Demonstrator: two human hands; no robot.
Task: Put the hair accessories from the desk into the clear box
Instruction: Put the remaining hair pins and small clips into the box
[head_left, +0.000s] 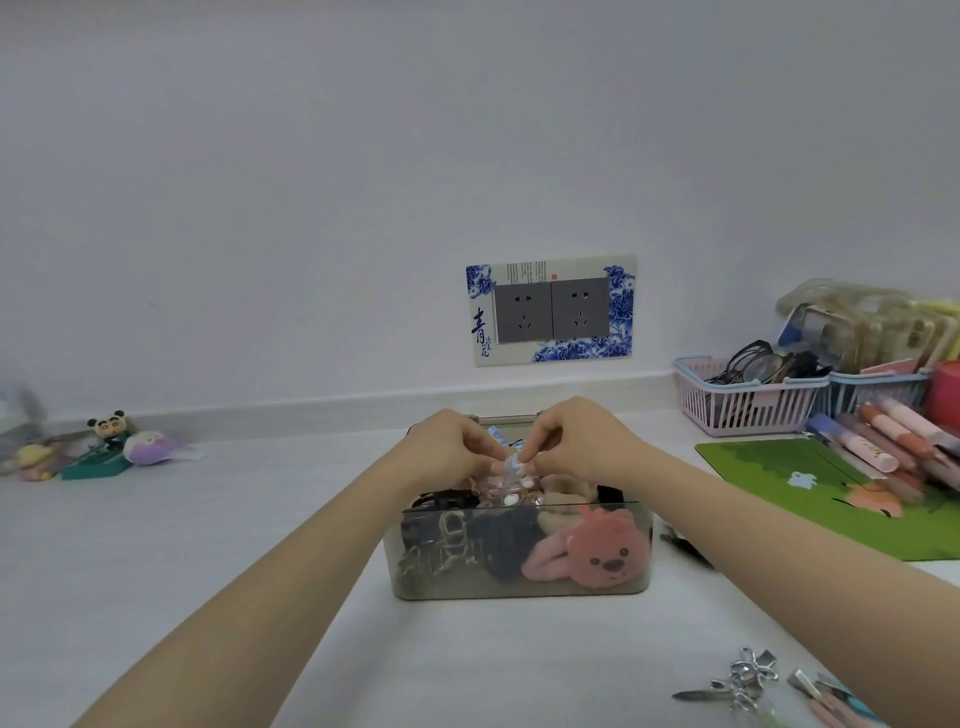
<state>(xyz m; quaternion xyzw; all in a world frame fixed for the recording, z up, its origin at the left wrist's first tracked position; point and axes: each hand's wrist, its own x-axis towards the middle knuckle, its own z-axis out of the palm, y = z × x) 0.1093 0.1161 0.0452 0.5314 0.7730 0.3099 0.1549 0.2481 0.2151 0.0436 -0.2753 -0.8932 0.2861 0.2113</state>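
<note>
Centre of frame: left hand (451, 448) and right hand (582, 436), fingers curled, together pinch a clear hair clip (511, 464) above the clear box (519, 545), which holds a pink plush accessory (597, 551). Lower right: silver clips (737, 680) on the desk (208, 545).

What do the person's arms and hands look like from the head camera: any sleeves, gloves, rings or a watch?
Both forearms are bare as far as the frame shows, with no sleeve edge in view. The left hand and right hand wear no gloves. No watch, bracelet or ring shows on the visible wrists and fingers, though the fingertips are slightly blurred.
</note>
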